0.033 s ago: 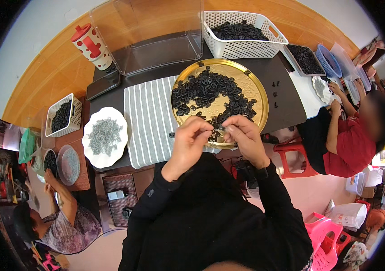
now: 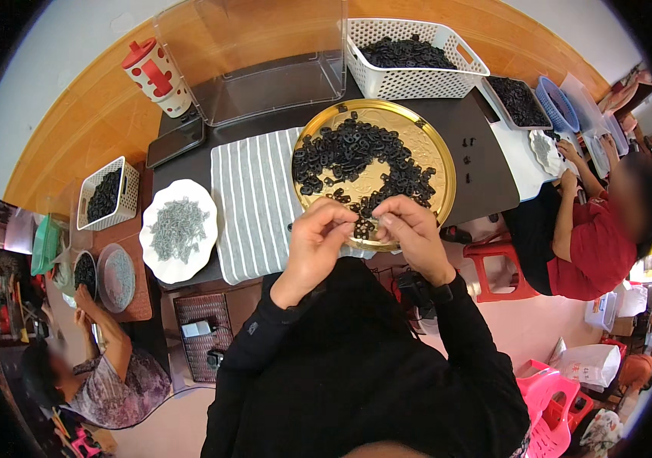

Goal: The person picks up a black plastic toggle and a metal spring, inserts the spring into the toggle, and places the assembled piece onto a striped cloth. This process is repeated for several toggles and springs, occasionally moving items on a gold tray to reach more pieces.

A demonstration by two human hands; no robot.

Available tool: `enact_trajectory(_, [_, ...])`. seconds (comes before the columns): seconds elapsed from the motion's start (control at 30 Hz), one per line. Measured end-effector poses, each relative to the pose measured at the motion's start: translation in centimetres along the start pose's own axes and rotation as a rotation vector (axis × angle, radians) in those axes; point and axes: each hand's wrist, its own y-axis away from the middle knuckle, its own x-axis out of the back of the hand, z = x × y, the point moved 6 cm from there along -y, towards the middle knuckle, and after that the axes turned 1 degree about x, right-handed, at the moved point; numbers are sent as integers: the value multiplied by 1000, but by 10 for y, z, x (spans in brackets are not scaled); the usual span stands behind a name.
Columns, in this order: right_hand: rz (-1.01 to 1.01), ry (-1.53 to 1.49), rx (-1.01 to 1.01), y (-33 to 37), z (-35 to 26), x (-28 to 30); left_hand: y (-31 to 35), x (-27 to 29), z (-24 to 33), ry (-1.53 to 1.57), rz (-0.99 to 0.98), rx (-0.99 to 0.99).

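Observation:
Over the near edge of a round golden tray [image 2: 448,183], my left hand [image 2: 320,243] and my right hand [image 2: 415,235] face each other, slightly apart. Thumb and forefinger are pinched together on both; whatever they hold is too small to make out. Heaped on the tray are many small black plastic pieces [image 2: 352,149] with holes, and several lie just beneath my fingertips. A grey-and-white striped cloth [image 2: 253,202] lies left of the tray. Beside it, a white scalloped plate [image 2: 155,263] holds a pile of small silvery metal pieces [image 2: 178,229].
Behind the tray stand a white perforated basket [image 2: 425,82] of black pieces and a clear plastic box [image 2: 265,99]. A polka-dot tumbler [image 2: 159,80] and a phone [image 2: 175,145] are at the back left. Two co-workers sit either side; a red stool [image 2: 498,267] stands right.
My hands have shifted very slightly, with both pinches kept. The tray, cloth and plate keep their places relative to one another.

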Motion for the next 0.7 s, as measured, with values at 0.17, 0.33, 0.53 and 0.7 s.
enact_trajectory(0.17, [-99, -60, -4, -4, 1, -37, 24, 20, -8, 213, -25, 113])
enact_trajectory(0.33, [-165, -61, 111, -9, -4, -67, 40, 35, -13, 367, 74, 165])
enact_trajectory(0.53, [-219, 134, 167, -11, -8, -83, 47, 46, -9, 348, 98, 172])
enact_trajectory(0.7, [-224, 115, 110, -11, -3, -88, 52, 50, -6, 299, 111, 144])
